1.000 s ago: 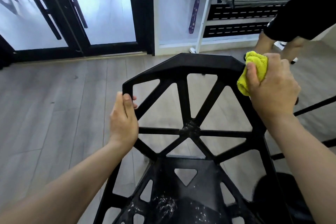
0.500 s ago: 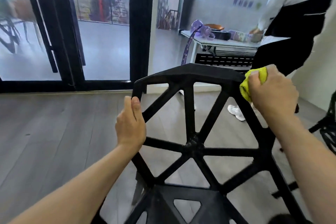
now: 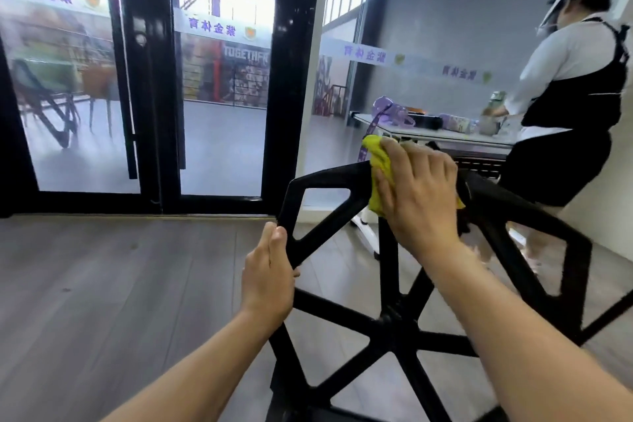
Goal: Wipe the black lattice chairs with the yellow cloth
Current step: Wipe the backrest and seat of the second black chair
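**Top rail under the cloth, chair steadied from the left**

A grey plank floor runs to black-framed glass doors, with a pale wall on the right.

Nearest, the left hand has its fingers curled round the left edge of the black lattice chair, just below the upper corner of the backrest. Beyond it, the right hand lies over the yellow cloth with fingers spread and fairly straight, pressing the bunched cloth onto the middle of the top rail; yellow shows at the thumb side and a sliver at the far side.

Risks, as I judge them: the cloth is held by pressure rather than by a firm pinch, so a quick stroke could let it slip off the narrow rail through the openings. A hard push could tip the chair if the left grip loosens. A second person stands just beyond, within reach of a wide sweep.

Farther off, a white table carries a purple item, a bottle and other small things; their contents are too blurred to tell.
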`<state>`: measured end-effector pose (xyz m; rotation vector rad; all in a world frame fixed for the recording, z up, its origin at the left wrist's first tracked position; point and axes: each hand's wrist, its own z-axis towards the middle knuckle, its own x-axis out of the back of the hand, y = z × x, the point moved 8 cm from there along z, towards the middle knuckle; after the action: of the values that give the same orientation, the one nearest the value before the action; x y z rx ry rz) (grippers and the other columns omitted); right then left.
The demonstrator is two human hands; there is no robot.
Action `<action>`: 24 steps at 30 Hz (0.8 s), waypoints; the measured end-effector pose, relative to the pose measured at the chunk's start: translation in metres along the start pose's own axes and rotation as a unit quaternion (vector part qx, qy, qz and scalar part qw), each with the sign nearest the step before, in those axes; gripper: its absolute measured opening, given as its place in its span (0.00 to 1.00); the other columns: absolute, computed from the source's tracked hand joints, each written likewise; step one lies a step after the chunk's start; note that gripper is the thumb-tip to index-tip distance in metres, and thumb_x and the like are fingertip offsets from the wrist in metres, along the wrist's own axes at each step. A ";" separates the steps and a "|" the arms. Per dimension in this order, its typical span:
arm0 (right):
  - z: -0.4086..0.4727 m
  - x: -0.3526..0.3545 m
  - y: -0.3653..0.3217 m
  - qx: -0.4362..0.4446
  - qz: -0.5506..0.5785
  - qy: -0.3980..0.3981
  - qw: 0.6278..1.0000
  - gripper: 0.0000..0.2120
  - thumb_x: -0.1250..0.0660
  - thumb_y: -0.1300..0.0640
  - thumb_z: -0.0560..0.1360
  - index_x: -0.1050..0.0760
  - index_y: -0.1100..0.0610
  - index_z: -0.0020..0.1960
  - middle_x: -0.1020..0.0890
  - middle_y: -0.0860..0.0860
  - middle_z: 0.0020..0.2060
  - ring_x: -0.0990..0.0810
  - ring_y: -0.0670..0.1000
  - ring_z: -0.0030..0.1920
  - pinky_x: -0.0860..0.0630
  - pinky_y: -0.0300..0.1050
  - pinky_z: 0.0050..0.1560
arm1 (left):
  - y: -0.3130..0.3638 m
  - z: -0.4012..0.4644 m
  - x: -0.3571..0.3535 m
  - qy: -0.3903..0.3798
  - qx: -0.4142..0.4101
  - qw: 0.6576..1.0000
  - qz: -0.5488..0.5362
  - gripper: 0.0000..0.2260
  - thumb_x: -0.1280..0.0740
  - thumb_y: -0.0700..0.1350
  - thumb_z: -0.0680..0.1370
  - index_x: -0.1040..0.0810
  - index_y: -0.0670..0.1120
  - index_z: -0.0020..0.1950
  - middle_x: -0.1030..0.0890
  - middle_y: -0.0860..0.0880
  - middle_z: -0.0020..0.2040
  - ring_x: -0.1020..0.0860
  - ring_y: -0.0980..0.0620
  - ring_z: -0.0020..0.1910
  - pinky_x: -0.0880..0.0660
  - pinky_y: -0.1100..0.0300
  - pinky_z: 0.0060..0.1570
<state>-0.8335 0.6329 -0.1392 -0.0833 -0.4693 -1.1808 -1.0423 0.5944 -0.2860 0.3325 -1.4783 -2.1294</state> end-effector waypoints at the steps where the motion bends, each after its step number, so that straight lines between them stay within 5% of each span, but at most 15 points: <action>1: 0.003 -0.007 -0.020 0.011 0.013 0.010 1.000 0.20 0.43 0.47 0.83 0.30 0.55 0.71 0.25 0.56 0.61 0.27 0.60 0.60 0.36 0.58 0.67 | -0.001 0.000 0.000 0.001 0.004 1.000 -0.005 0.16 0.52 0.61 0.75 0.32 0.54 0.39 0.23 0.36 0.39 0.22 0.39 0.38 0.29 0.69 0.27; 4: 0.010 -0.015 -0.089 0.064 0.074 0.038 0.994 0.19 0.38 0.49 0.81 0.28 0.56 0.69 0.23 0.56 0.59 0.25 0.60 0.58 0.34 0.58 0.64 | -0.001 0.001 0.001 0.014 -0.001 1.000 -0.004 0.14 0.51 0.59 0.73 0.29 0.55 0.40 0.22 0.47 0.33 0.22 0.41 0.35 0.29 0.64 0.27; 7: 0.009 -0.017 -0.145 0.160 0.100 0.055 0.981 0.15 0.34 0.53 0.76 0.20 0.55 0.62 0.19 0.57 0.54 0.21 0.62 0.55 0.30 0.59 0.60 | -0.002 0.004 0.003 0.016 -0.025 0.999 0.018 0.16 0.52 0.56 0.75 0.25 0.56 0.44 0.18 0.52 0.34 0.20 0.50 0.30 0.23 0.48 0.32; 10: 0.005 -0.019 -0.133 0.195 0.092 0.064 0.974 0.15 0.34 0.51 0.77 0.19 0.54 0.61 0.19 0.57 0.54 0.21 0.61 0.57 0.30 0.60 0.62 | -0.006 0.007 0.002 0.037 -0.022 0.998 0.040 0.16 0.53 0.55 0.75 0.26 0.57 0.41 0.19 0.53 0.34 0.20 0.51 0.27 0.24 0.46 0.32; 14: 0.003 -0.008 -0.044 0.073 -0.025 0.077 0.994 0.16 0.35 0.47 0.80 0.21 0.52 0.64 0.19 0.56 0.55 0.22 0.61 0.55 0.27 0.59 0.57 | -0.002 0.007 0.002 0.060 -0.030 0.995 0.080 0.15 0.54 0.53 0.75 0.30 0.59 0.37 0.22 0.47 0.29 0.20 0.53 0.25 0.28 0.53 0.26; 18: -0.012 0.015 0.053 -0.021 -0.145 0.020 0.989 0.18 0.40 0.46 0.82 0.22 0.52 0.65 0.20 0.58 0.51 0.22 0.63 0.48 0.27 0.57 0.50 | 0.001 0.005 0.003 0.074 -0.016 0.993 0.085 0.15 0.55 0.54 0.74 0.33 0.53 0.36 0.22 0.46 0.29 0.21 0.51 0.24 0.23 0.43 0.32; 24: -0.017 0.033 0.132 -0.200 -0.064 -0.060 0.976 0.24 0.41 0.35 0.76 0.29 0.50 0.64 0.22 0.56 0.53 0.21 0.63 0.50 0.29 0.52 0.42 | 0.010 -0.004 0.002 0.045 0.017 0.995 0.083 0.14 0.53 0.52 0.76 0.32 0.48 0.41 0.21 0.43 0.33 0.22 0.52 0.28 0.23 0.40 0.43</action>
<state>-0.6994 0.6505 -0.1178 -0.4808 -0.3406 -1.3893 -1.0395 0.5869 -0.2784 0.3020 -1.4409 -1.9362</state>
